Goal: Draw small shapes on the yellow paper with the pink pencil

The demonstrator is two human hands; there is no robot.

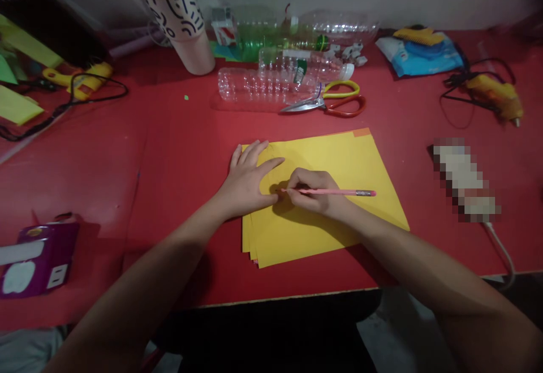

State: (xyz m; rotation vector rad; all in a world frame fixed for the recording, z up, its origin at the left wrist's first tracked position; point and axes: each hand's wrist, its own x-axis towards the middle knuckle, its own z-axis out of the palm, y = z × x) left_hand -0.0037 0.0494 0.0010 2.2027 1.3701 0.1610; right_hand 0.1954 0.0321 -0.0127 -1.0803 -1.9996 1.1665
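A stack of yellow paper sheets (322, 231) lies on the red table. My left hand (248, 183) rests flat on the stack's left side with its fingers spread, holding nothing. Just right of it, my right hand (311, 189) is closed around a pink pencil (339, 192). The pencil's tip points left toward my left hand, low over the top sheet, and its eraser end points right. Whether the tip touches the paper is hard to tell. Faint lines show near my left fingertips.
Behind the paper lie scissors (324, 104), clear plastic bottles (263, 85) and a white tumbler (193, 50). Glue guns (494, 95) with black cords lie at both sides, a blue packet (418, 59) at back right. At the left is a purple box (40, 260); a blurred-out object (464, 180) lies right.
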